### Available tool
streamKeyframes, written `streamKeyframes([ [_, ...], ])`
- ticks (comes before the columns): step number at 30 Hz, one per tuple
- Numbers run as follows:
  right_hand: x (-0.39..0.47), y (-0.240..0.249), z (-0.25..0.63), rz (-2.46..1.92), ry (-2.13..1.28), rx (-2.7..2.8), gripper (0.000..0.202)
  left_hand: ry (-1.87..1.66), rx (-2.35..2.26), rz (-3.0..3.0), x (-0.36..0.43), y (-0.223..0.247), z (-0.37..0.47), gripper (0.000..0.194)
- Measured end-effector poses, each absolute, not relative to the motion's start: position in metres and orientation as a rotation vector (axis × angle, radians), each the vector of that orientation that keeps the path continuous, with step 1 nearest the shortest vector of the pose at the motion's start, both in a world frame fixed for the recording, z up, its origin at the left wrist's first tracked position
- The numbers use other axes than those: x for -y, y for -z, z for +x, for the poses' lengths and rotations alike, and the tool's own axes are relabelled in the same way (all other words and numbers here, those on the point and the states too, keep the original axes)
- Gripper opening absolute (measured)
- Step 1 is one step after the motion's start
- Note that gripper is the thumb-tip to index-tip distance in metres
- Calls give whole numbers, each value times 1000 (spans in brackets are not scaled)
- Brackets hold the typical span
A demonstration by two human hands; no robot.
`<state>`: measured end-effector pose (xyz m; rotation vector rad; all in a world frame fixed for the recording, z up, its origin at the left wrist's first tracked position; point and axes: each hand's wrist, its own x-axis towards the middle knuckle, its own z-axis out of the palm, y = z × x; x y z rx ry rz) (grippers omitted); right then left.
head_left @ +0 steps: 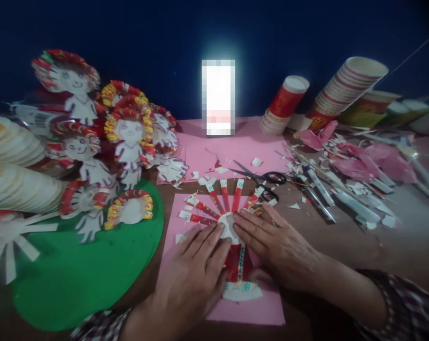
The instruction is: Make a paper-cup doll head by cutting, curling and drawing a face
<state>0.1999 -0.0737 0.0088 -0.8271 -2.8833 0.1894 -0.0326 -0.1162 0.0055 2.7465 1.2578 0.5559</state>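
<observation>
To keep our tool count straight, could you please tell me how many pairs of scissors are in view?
1: the scissors lie beyond the right hand, blades over the far pink paper. Others may be hidden.

a dark blue wall (136, 42) stands behind the tabletop (345, 241). at the right, leaning stacks of paper cups (345, 90) rise near crumpled pink paper (356, 161). at the left, paper dolls (129, 132) with curled red and yellow rims stand beside a green sheet (93, 270).
</observation>
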Motion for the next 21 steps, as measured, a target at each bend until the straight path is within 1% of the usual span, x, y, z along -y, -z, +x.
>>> streamKeyframes([
  [5,72,-8,200,-862,-164,2900,69,-553,-1246,2758,117,-5,-32,36],
  [10,71,-11,200,-890,-141,2847,61,-541,-1250,2742,117,-6,-32,37],
  [17,81,-12,196,-760,-98,2780,50,-539,-1281,2726,118,-7,-30,42],
  [21,83,-6,194,-760,-65,2788,48,-540,-1286,2742,119,-5,-31,39],
])
